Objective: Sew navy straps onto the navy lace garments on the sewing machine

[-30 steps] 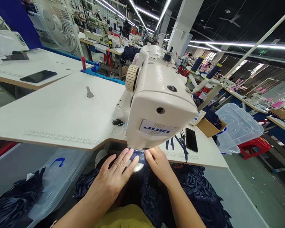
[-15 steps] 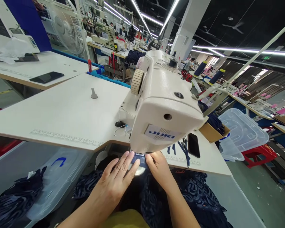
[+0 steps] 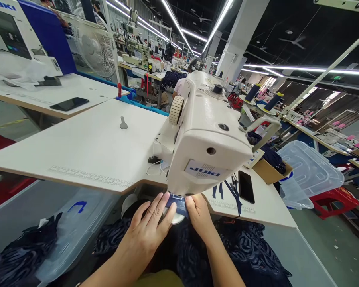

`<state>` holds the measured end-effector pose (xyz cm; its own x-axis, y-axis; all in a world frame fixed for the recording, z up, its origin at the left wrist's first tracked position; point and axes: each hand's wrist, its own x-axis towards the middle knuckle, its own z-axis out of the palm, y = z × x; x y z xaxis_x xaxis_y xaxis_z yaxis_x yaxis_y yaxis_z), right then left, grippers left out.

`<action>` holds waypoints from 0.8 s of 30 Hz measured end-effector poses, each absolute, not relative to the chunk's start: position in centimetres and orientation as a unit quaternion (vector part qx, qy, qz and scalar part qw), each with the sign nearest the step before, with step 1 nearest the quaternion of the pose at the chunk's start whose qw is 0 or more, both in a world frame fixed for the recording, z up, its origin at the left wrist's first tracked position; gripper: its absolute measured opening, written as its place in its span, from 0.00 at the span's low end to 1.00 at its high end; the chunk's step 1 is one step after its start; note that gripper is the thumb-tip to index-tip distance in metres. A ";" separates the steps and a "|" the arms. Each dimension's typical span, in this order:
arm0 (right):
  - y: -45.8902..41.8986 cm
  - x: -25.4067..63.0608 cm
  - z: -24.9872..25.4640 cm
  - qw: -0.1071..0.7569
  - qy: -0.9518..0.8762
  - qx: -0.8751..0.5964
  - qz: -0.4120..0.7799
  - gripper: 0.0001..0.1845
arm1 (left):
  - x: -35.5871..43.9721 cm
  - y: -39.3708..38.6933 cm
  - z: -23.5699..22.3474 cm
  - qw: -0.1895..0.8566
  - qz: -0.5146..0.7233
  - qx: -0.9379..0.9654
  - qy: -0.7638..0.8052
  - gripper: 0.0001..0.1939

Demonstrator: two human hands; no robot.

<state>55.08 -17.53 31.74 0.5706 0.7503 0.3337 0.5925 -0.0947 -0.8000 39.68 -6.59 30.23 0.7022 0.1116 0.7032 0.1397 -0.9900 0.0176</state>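
Note:
Under the head of a white JUKI sewing machine [image 3: 217, 141] lies a navy fabric piece [image 3: 178, 204] with a small white rectangle on it. My left hand [image 3: 147, 228] rests on its left side, fingers stretched out and spread. At the right edge, my right hand [image 3: 200, 214] grips the fabric between thumb and curled fingers, close under the machine head. A pale round plate [image 3: 177, 219] shows below the fabric. The needle area is mostly hidden by the head. Patterned navy cloth [image 3: 245, 247] hangs in a heap below the table.
On the white table [image 3: 101, 139] lie a grey metal piece [image 3: 123, 123], a black phone [image 3: 246, 186] and navy strips [image 3: 233, 193]. A cardboard box [image 3: 271, 169] holds dark cloth at right. Clear plastic bins [image 3: 77, 235] stand below; a fan [image 3: 92, 48] is behind.
The camera view has shifted slightly, so the machine and table sit a little lower and further right. The fabric shows slightly more between my hands; both keep nearly the same hold.

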 end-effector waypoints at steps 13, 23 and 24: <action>-22.6 57.0 25.4 0.387 -0.482 -0.767 0.169 0.07 | 40.4 -7.4 31.7 -0.018 -0.401 -0.911 -0.091 0.16; -23.2 55.7 34.2 0.556 -0.360 -0.696 0.276 0.05 | 36.3 -1.4 32.2 -0.030 -0.482 -0.858 -0.173 0.01; -22.2 55.2 34.7 0.534 -0.392 -0.717 0.217 0.04 | 36.0 -0.7 32.2 -0.003 -0.476 -0.856 -0.205 0.02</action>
